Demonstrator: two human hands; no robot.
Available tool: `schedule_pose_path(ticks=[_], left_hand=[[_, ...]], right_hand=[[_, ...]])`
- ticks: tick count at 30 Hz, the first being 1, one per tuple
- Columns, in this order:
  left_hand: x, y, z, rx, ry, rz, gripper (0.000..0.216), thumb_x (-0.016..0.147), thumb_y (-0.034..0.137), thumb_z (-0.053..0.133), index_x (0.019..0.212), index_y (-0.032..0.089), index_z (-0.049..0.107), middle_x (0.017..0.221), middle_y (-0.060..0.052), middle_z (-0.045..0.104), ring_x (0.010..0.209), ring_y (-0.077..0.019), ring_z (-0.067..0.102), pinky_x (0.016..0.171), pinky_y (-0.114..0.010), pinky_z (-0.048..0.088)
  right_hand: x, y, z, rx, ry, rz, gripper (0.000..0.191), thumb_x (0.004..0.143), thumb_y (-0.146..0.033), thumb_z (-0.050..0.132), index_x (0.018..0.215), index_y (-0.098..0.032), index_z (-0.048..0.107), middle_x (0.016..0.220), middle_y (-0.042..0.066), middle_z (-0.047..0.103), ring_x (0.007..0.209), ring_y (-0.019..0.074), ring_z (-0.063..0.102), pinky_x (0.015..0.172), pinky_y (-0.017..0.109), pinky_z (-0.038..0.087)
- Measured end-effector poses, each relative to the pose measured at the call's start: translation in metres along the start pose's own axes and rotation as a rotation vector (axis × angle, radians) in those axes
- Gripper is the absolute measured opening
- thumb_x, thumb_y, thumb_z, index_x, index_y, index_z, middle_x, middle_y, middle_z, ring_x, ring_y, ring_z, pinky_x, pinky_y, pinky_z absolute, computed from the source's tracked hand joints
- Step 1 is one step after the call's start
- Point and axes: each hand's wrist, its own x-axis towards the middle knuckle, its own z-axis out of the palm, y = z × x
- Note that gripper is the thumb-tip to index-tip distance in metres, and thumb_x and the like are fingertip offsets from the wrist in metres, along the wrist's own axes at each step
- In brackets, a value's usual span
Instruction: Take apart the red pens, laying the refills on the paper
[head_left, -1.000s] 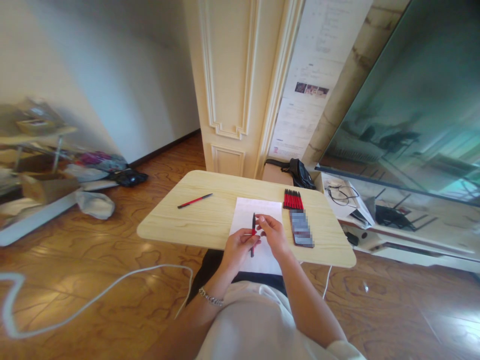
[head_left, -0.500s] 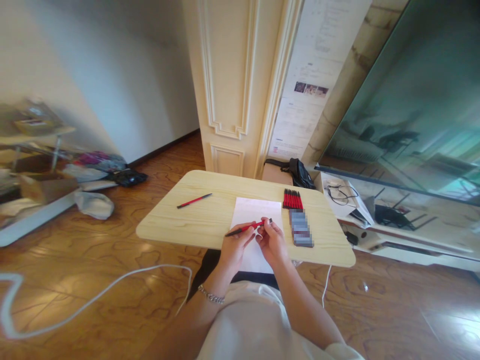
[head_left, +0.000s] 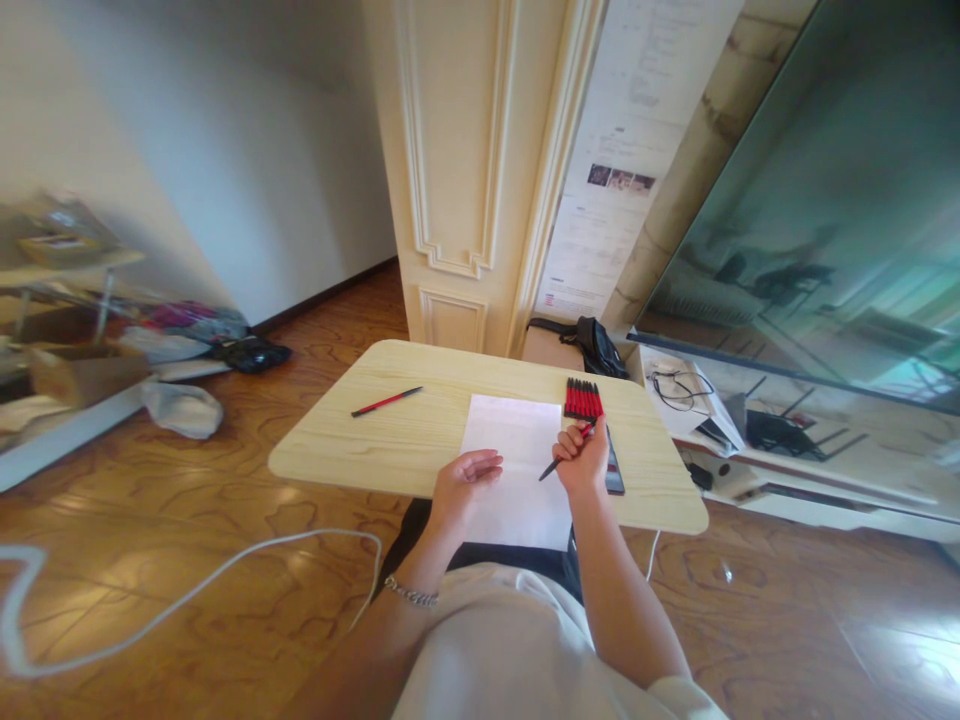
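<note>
My right hand (head_left: 582, 458) is closed around a red and black pen (head_left: 561, 454), its dark tip pointing down-left over the right edge of a white sheet of paper (head_left: 516, 455). My left hand (head_left: 461, 481) lies on the left side of the sheet, fingers loosely curled, holding nothing. Just beyond my right hand a row of several red and black pens (head_left: 584, 398) lies on the light wooden table (head_left: 375, 445). A dark phone (head_left: 613, 472) lies partly hidden under my right hand. One more red pen (head_left: 388, 401) lies alone at the table's left.
A cream panelled door (head_left: 469, 170) stands behind the table. A black bag (head_left: 598, 345) sits on the floor beyond it. At right a low shelf (head_left: 757, 440) carries cables and a large screen. A white cable (head_left: 187, 590) snakes across the wooden floor. Clutter lies far left.
My right hand took the pen out of my left and moved right toward the row of pens. The left hand let go and settled on the paper.
</note>
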Motion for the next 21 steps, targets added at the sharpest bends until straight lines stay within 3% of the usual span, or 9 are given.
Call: schedule_pose_path(ticks=[5,12,21], left_hand=[[0.0004,-0.0013,-0.0014,0.041,0.013,0.009,0.035,0.063,0.019,0.075,0.096,0.014,0.067,0.094,-0.01,0.072,0.089,-0.0199,0.066,0.079,-0.03,0.05],[0.0031,-0.0066,-0.0045,0.117,-0.019,0.033,0.032,0.066,0.019,0.073,0.097,0.015,0.067,0.095,-0.009,0.072,0.087,-0.0187,0.066,0.078,-0.029,0.05],[0.0102,-0.0089,-0.0096,0.223,-0.065,0.073,0.029,0.069,0.022,0.071,0.097,0.016,0.067,0.097,-0.008,0.072,0.087,-0.0203,0.066,0.08,-0.032,0.051]], right_hand=[[0.002,0.0032,-0.006,0.106,0.014,0.079,0.031,0.077,-0.047,0.054,0.063,-0.022,0.043,0.046,-0.009,0.024,0.035,0.0066,0.017,0.033,0.021,0.012],[0.0023,-0.0013,-0.0067,0.223,-0.089,0.103,0.031,0.078,-0.049,0.056,0.068,-0.021,0.049,0.046,-0.009,0.032,0.035,0.0053,0.025,0.033,0.019,0.018],[0.0019,-0.005,-0.0066,0.253,-0.054,0.102,0.026,0.079,-0.042,0.054,0.067,-0.02,0.049,0.043,-0.01,0.029,0.034,0.0056,0.024,0.031,0.019,0.017]])
